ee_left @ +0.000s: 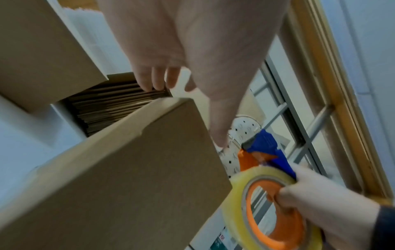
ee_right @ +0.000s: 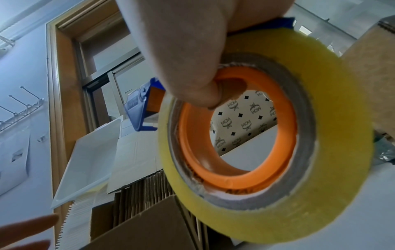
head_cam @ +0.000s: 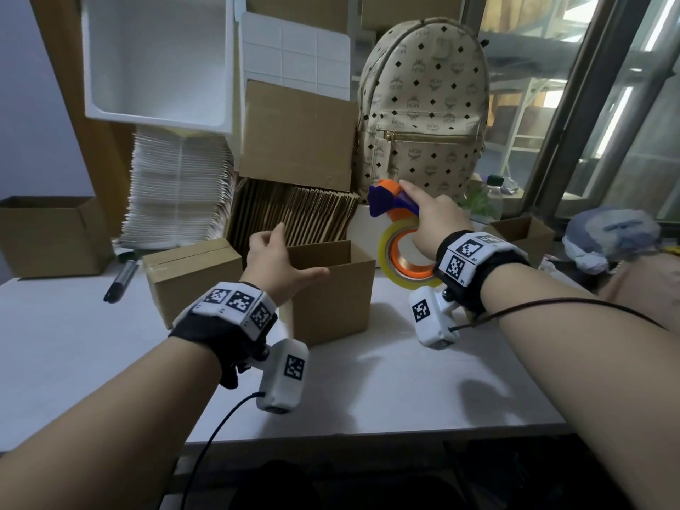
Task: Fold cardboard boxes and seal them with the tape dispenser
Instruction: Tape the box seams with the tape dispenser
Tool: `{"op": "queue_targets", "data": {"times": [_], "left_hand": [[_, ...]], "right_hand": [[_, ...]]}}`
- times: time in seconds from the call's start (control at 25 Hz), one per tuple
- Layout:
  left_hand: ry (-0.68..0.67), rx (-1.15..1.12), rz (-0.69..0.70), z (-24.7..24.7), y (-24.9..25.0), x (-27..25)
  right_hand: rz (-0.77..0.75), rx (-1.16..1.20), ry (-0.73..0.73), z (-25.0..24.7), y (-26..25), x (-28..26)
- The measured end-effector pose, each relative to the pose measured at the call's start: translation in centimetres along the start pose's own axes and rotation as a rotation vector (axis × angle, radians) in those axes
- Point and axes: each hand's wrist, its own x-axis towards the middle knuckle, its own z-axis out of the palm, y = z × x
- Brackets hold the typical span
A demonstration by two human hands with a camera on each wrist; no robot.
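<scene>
The right hand (head_cam: 434,219) holds the tape dispenser (head_cam: 399,233) above the bench (head_cam: 404,380), just right of the open cardboard box (head_cam: 331,288).
Its fingers curl through the orange core, the index finger lying straight on top. The left hand (head_cam: 274,265) has relaxed, spread fingers over the left edge of this box; a closed box (head_cam: 191,277) stands to its left.

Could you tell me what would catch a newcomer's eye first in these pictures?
The orange and blue tape dispenser with its yellow roll, gripped by the right hand above the table. Next, the open cardboard box at centre, the left hand at its rim. Behind stands a patterned backpack.
</scene>
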Motion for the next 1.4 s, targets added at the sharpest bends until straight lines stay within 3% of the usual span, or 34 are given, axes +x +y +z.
{"op": "queue_targets", "data": {"times": [0.08,0.16,0.4,0.64,0.76,0.88,1.0,1.16,1.4], "left_hand": [[0.046,0.013,-0.031,0.7,-0.1,-0.2],[0.002,0.018,-0.04,1.2,-0.6,-0.4],[-0.018,0.201,0.066,1.8,-1.1,-0.3],[-0.156,0.397,0.001,1.0,-0.3,1.5],[-0.075,0.443,0.078,0.3,1.8,2.3],[-0.191,0.411,0.162,0.3,4.3,4.1],[-0.339,0.409,0.084,1.1,5.0,4.8],[-0.27,0.587,0.056,2.1,4.5,4.3],[-0.265,0.566,0.01,1.5,4.6,4.0]], "right_hand": [[0.001,0.012,-0.019,0.2,-0.1,0.0],[-0.014,0.026,-0.039,0.3,-0.1,0.1],[-0.055,0.074,-0.093,0.5,0.0,0.4],[-0.074,0.073,-0.119,0.5,0.1,0.5],[-0.084,0.075,-0.123,0.6,-0.3,0.7],[-0.09,0.073,-0.127,0.4,-0.7,1.0],[-0.082,0.102,-0.116,0.2,-0.8,1.2],[-0.061,0.174,-0.099,-0.1,-0.4,1.5],[0.016,0.327,0.02,-0.4,-1.0,1.4]]}}
